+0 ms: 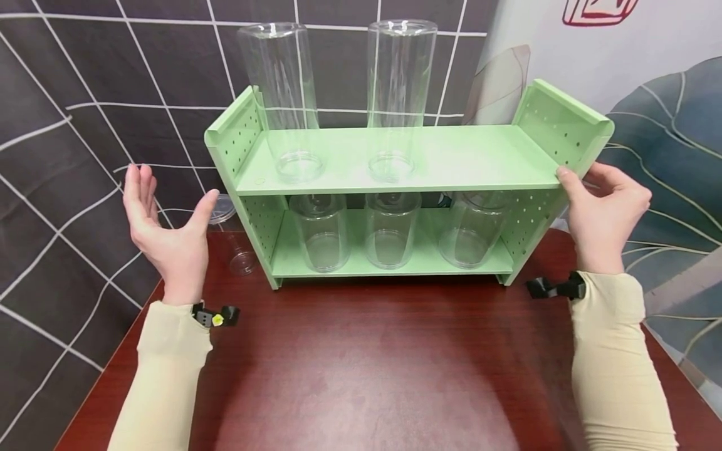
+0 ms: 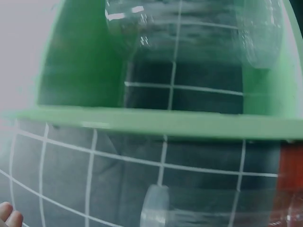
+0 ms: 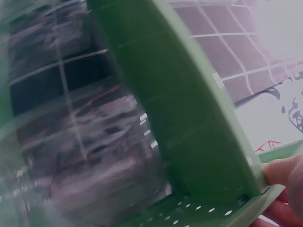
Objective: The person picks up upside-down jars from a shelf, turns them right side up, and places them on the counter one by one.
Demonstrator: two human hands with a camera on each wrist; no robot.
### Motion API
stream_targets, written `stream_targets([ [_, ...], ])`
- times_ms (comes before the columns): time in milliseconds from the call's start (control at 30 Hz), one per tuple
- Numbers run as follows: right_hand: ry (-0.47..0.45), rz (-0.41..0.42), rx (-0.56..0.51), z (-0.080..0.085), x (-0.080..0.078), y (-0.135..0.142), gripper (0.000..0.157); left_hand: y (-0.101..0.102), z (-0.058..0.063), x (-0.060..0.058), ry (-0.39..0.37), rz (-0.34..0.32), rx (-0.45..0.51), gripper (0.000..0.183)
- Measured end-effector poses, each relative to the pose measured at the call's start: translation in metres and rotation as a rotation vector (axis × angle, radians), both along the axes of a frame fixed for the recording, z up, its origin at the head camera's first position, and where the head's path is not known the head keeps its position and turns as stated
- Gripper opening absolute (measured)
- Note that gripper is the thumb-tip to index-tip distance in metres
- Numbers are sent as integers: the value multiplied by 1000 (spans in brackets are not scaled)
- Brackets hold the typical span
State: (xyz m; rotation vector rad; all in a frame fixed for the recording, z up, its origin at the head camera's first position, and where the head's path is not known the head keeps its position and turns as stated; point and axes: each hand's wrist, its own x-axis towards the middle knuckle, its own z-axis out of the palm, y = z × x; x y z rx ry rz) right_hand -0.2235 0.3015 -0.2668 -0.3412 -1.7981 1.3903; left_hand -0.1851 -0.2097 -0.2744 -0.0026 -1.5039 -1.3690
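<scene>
A light green two-tier shelf (image 1: pixel 395 199) with perforated side panels stands on the table. My right hand (image 1: pixel 606 207) grips its right side panel, the thumb at the front edge by the upper board and the other fingers behind. In the right wrist view, fingers (image 3: pixel 284 171) hold the panel's edge. My left hand (image 1: pixel 172 238) is raised beside the left panel, apart from it, with fingers extended and thumb spread. Two tall clear cylinders (image 1: pixel 397 94) stand on the upper board. Three clear cylinders (image 1: pixel 389 232) are on the lower board, their tops partly hidden by the upper one.
Another clear cylinder with a lid (image 1: pixel 224 207) stands on the table left of the shelf, partly behind my left thumb. The dark red tabletop (image 1: pixel 361 363) extends in front. A dark cloth with white grid lines (image 1: pixel 175 69) hangs behind, and a patterned sheet (image 1: pixel 671 144) at right.
</scene>
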Motion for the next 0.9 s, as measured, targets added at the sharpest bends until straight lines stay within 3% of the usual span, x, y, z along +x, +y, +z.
stream_targets([
  [167, -44, 76, -69, 8, 6, 3, 36, 11, 6, 4, 73, -33, -28, 91],
  [367, -25, 145, -76, 13, 12, 5, 35, 24, 10, 11, 118, -77, -54, 86],
  [633, -24, 122, 15, 13, 14, 8, 38, 46, 13, 20, 161, -173, -129, 85],
  [900, -54, 113, 40, 11, 14, 9, 36, 73, 14, 24, 194, -321, -196, 89],
])
